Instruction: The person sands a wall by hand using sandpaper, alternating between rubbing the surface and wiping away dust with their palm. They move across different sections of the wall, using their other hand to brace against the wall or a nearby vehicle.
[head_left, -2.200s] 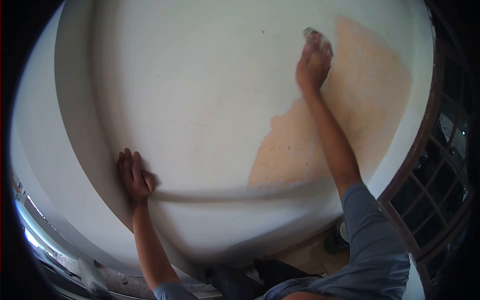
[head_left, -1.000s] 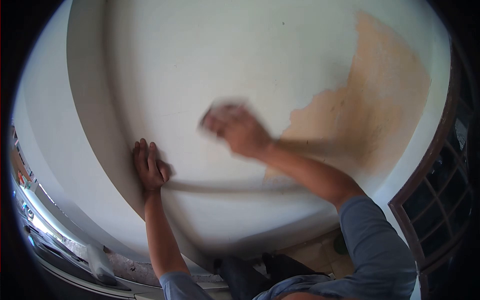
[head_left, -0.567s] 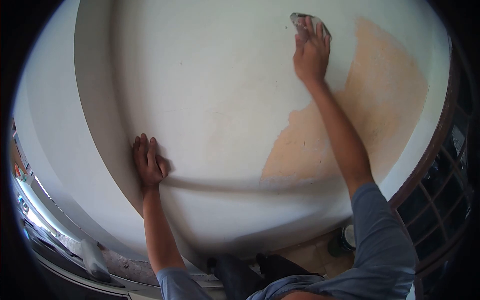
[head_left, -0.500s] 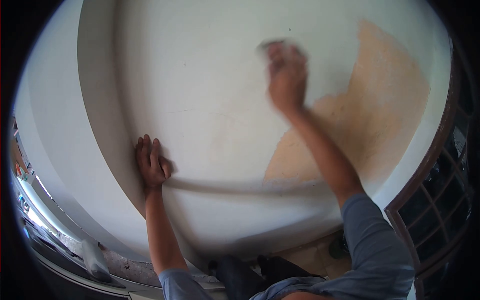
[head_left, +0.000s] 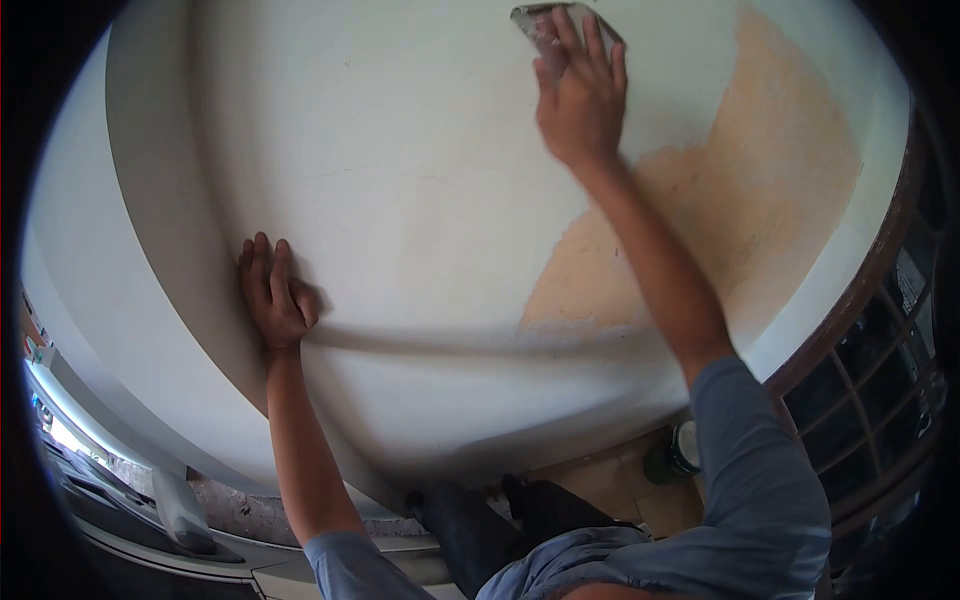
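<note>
My right hand (head_left: 583, 105) is high on the off-white wall (head_left: 430, 200), its fingers laid over a thin, flat grey-brown piece that looks like a sheet of sandpaper (head_left: 540, 28). It presses that sheet against the wall; the part under the fingers is hidden. Lower on the left, my left hand (head_left: 274, 297) rests on the wall near the inner corner, fingers stretched upward, with nothing in it. Right of my right forearm, a bare tan patch (head_left: 770, 150) with a ragged edge shows in the wall's surface.
A projecting wall edge (head_left: 150, 220) runs down the left side. On the right is a brown-framed window grille (head_left: 850, 375). A dark bucket with a pale top (head_left: 684, 447) stands on the tiled floor by my right side. A car (head_left: 150, 540) shows at lower left.
My right hand has moved upward on the wall with the sheet. My left hand keeps its place at the corner. The whole view has shifted somewhat, and the bucket shows more.
</note>
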